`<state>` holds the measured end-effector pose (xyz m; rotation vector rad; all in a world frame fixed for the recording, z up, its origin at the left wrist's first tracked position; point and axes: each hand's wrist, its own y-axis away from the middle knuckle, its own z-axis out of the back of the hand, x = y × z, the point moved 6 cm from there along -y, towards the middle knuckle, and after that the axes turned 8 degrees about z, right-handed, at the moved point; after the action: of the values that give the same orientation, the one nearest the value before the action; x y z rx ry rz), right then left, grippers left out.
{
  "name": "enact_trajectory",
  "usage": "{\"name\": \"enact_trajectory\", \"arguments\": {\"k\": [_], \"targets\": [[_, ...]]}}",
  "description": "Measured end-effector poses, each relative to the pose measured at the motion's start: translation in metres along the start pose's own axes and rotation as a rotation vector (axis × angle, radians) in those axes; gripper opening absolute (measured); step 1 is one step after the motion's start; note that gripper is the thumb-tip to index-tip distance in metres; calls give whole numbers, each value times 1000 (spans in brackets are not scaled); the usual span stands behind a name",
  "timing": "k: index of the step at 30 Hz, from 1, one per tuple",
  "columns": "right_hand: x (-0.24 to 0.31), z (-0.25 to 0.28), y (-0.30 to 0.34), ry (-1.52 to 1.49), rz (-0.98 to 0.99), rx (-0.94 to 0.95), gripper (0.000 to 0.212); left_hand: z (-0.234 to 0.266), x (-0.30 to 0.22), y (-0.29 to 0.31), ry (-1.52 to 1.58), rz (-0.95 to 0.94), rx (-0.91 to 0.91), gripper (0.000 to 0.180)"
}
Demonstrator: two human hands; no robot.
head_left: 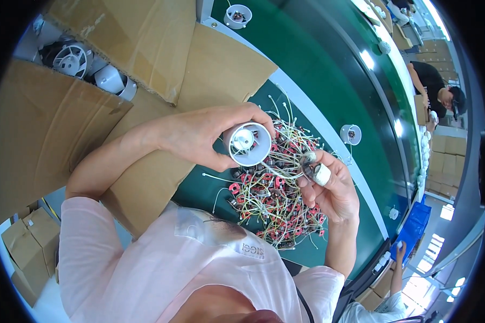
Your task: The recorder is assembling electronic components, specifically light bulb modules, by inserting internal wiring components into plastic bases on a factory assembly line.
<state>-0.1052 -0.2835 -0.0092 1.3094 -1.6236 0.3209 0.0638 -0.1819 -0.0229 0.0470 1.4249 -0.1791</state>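
My left hand (199, 132) is closed around a short white plastic tube-shaped housing (246, 144), its open end facing up and a round hub inside. To its right, my right hand (331, 188) pinches a small dark part with pale wires (308, 169). White coverings wrap the thumb and a fingertip and partly hide that part. Beneath both hands spreads a pile of small wired motors (280, 202), with red pieces, dark coils and pale wires tangled together.
Open cardboard boxes (151, 37) stand at the left, one holding white fan housings (110, 79). On the green belt (307, 59) sit a white housing (351, 134) and another housing (237, 16) farther back. A person (439, 91) works across the belt; another person's arm (397, 269) reaches in at lower right, beside a blue bin (415, 223).
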Motion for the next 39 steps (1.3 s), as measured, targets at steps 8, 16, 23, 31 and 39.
{"name": "enact_trajectory", "arguments": {"k": [8,16,23,31,39], "targets": [[13,-9,-1,141,52,-54,36,-5,-2,-2,-49,-34,23,55],[51,-26,-13,553,237,-84,34,-6,-1,0,-127,39,44,57],[61,-32,-15,712,193,-56,24,-5,0,2,-50,95,43,57],[63,-54,-20,772,86,-35,19,-6,-2,1,-137,15,37,59],[61,-70,-35,780,422,-77,21,-3,3,2,-28,92,-2,60]]}}
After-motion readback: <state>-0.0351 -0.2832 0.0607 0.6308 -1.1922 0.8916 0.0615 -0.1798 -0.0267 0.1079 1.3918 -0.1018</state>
